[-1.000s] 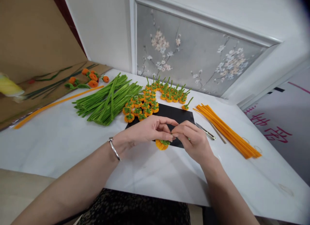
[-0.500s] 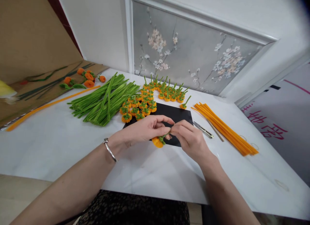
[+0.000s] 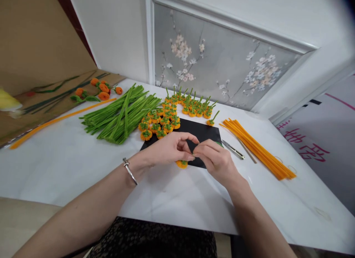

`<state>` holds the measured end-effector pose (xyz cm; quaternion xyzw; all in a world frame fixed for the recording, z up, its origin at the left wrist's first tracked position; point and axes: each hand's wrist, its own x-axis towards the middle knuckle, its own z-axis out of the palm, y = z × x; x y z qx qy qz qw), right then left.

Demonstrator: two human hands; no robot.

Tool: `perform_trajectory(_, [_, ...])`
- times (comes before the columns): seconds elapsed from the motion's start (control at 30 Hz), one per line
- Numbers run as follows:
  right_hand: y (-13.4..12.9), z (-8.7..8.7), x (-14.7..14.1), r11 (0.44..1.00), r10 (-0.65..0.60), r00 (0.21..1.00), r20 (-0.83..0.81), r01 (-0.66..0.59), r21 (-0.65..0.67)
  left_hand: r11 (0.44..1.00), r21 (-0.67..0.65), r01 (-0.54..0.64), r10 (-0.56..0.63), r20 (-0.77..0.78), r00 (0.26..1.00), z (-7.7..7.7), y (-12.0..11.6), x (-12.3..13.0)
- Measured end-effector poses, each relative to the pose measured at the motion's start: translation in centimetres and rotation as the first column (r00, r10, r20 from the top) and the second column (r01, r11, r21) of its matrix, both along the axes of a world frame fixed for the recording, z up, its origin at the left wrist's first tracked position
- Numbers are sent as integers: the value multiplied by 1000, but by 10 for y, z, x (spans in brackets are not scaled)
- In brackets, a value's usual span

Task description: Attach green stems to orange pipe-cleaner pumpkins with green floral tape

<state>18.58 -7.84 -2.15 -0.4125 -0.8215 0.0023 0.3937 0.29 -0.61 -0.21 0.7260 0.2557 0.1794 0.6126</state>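
Observation:
My left hand is closed, thumb and fingers curled around a small orange pipe-cleaner pumpkin, which pokes out below the thumb. Its green top is mostly covered by the fingers. Fingertip to fingertip with it, my right hand is pinched on a green pipe cleaner; only a short bit shows behind the knuckles. Both hands are above a black mat. Finished pumpkins with green tops crowd the mat's far left corner, and more with upright stems stand behind.
A heap of green pipe cleaners lies on the left, an orange bundle on the right. Beside the mat is a metal utility knife. Orange flowers rest at the back left. A framed panel rises behind the table.
The pumpkin has turned further under my left hand, so its green top and stem are now largely hidden. My right fingers have shifted slightly left, and a green bit shows behind them.

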Motion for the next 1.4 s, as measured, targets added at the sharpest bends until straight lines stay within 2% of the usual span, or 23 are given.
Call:
perform_trajectory(0.33, [-3,6,1,1000,21,994,-104,-22,-3,980,-165,109,-94,99,991,4,-2,-3])
perform_trajectory(0.5, [-4,7,2,1000,22,992,-121,-21,10,973,-191,131,-113,103,988,5,-4,-4])
perform_trajectory(0.7, [-2,3,1,999,-33,999,-21,34,36,988,-143,51,-35,114,993,7,-4,-3])
perform_trajectory(0.9, [1,0,-3,993,-67,990,125,55,100,989,-137,59,-52,56,997,0,-2,2])
perform_trajectory(0.97, [1,-1,-3,995,-61,993,105,52,85,982,-181,53,-36,96,995,-3,-2,4])
perform_trajectory(1.1, [-1,2,-3,999,22,999,-44,-20,47,947,-314,76,-12,201,980,-8,-4,5])
perform_trajectory(1.23, [-2,6,-2,998,54,995,-86,-54,-6,942,-328,70,4,221,975,-6,-6,5])
perform_trajectory(1.4, [-4,8,-1,997,75,994,-74,-77,-20,930,-347,120,-36,238,971,-2,-8,3])
